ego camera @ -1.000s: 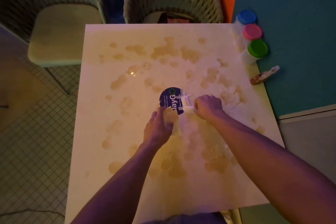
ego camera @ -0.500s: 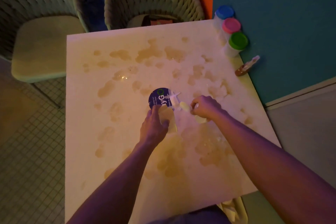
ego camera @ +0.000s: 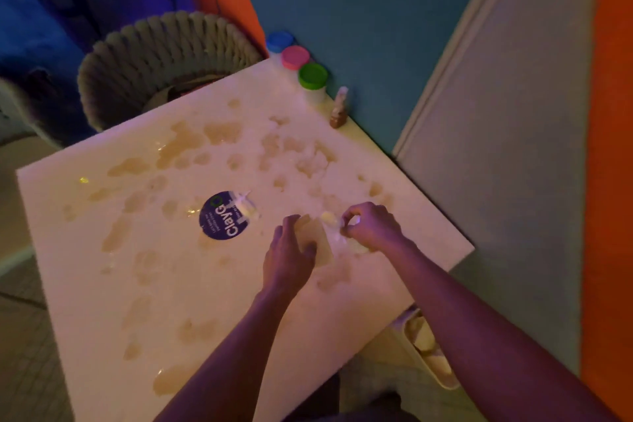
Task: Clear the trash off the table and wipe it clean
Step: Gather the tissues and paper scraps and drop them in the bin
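Note:
The white table point(ego camera: 102, 291) is covered with brownish wet stains. A round dark-blue lid point(ego camera: 222, 216) printed "ClayGo" lies near the middle, with a white plastic utensil point(ego camera: 245, 207) on its right edge. My left hand point(ego camera: 289, 255) holds a pale flat card-like piece point(ego camera: 320, 241) against the tabletop. Just to its right, my right hand point(ego camera: 371, 224) is curled round small pale scraps point(ego camera: 329, 217) at the card's far end. What lies under that hand is hidden.
Three tubs with a blue lid point(ego camera: 280, 41), a pink lid point(ego camera: 295, 57) and a green lid point(ego camera: 312, 76) stand at the far corner by the teal wall. A small brown bottle point(ego camera: 339, 110) stands beside them. A woven chair point(ego camera: 164, 62) sits behind; a pale bin point(ego camera: 430, 349) stands below the right edge.
The view has swung left and tilted. Both hands have shifted right, away from the blue lid, taking the card and scraps along.

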`<state>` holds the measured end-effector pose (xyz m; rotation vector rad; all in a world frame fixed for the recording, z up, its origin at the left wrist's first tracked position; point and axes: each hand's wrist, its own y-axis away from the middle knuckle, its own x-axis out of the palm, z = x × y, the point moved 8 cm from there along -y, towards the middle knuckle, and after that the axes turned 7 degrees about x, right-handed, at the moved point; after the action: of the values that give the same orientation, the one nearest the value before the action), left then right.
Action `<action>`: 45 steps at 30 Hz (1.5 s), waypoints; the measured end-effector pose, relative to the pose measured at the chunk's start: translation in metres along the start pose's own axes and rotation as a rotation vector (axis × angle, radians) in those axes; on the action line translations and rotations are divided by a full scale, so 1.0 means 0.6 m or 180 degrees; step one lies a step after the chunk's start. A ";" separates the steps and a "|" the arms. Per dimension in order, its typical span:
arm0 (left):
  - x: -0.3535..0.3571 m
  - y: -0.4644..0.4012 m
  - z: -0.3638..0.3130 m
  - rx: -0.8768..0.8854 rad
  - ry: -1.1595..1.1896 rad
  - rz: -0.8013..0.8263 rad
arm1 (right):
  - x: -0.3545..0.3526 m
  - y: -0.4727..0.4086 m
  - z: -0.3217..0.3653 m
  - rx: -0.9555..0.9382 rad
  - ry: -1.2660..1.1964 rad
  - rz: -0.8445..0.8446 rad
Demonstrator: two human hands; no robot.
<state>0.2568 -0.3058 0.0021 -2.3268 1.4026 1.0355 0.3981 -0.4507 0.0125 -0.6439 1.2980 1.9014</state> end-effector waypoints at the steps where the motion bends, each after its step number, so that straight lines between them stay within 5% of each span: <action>1: 0.018 0.010 -0.023 0.0088 -0.0047 0.0061 | -0.012 0.013 -0.037 0.0075 -0.0083 -0.0050; 13: 0.247 0.203 -0.229 0.1177 -0.0394 0.0788 | -0.060 0.198 -0.460 0.0777 -0.1021 -0.0520; 22: 0.413 0.354 -0.283 0.1414 -0.0622 0.1575 | 0.006 0.349 -0.715 0.1332 -0.1876 -0.0889; 35: 0.557 0.401 -0.230 0.1663 -0.0921 0.2496 | 0.154 0.433 -0.831 0.2219 -0.2397 -0.1361; 45: 0.693 0.344 -0.121 0.1546 -0.1203 0.2628 | 0.300 0.326 -0.892 0.2597 -0.2689 -0.1041</action>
<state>0.2361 -0.7324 -0.1943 -1.1305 2.1749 1.0611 0.1339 -0.9400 -0.2055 0.3351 1.1395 1.0122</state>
